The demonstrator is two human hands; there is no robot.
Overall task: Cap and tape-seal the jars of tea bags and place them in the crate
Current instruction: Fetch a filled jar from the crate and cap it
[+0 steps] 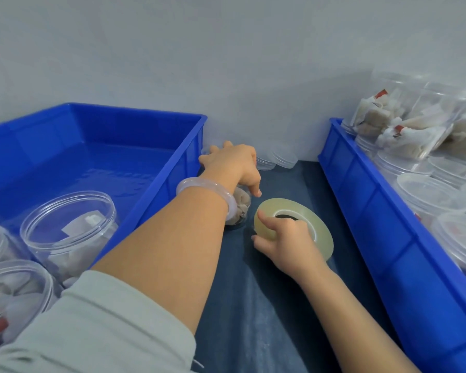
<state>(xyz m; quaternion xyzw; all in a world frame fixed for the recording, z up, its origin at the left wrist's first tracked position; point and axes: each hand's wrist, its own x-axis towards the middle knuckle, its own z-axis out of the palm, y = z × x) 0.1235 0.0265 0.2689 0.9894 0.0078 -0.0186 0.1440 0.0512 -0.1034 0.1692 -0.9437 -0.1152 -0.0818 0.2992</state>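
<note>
Pale sleeve [105,324] at the lower left, nearest the viewer, leads along a bare forearm with a pale bracelet [207,184] to the left grip [232,165]. It reaches over a small jar [240,208] of tea bags that stands on the dark desk [267,305] under the wrist. Its fingers curl downward, but whether they hold anything cannot be told. Just beyond it, clear lids [283,157] lie against the wall [226,63]. Beside the jar, the right grip [283,238] is closed round a tape roll [288,204] that lies flat on the desk, thumb on the outer edge. The step looks like capping, with sealing about to follow. The next move probably calls for a lid seated squarely on the jar, then the roll lifted and its free end found. Outward of the left grip, touching or nearly touching its fingers, stands the wall of a blue crate [156,189], mostly bare inside, with some jars [70,224] in its near corner; it seems to be the receiving crate. Outward of the right grip, a second blue crate [374,211] holds more jars of tea bags [428,195]. Both grips work in the narrow strip of desk between the crate walls. Open room lies mainly toward the viewer and upward.
</note>
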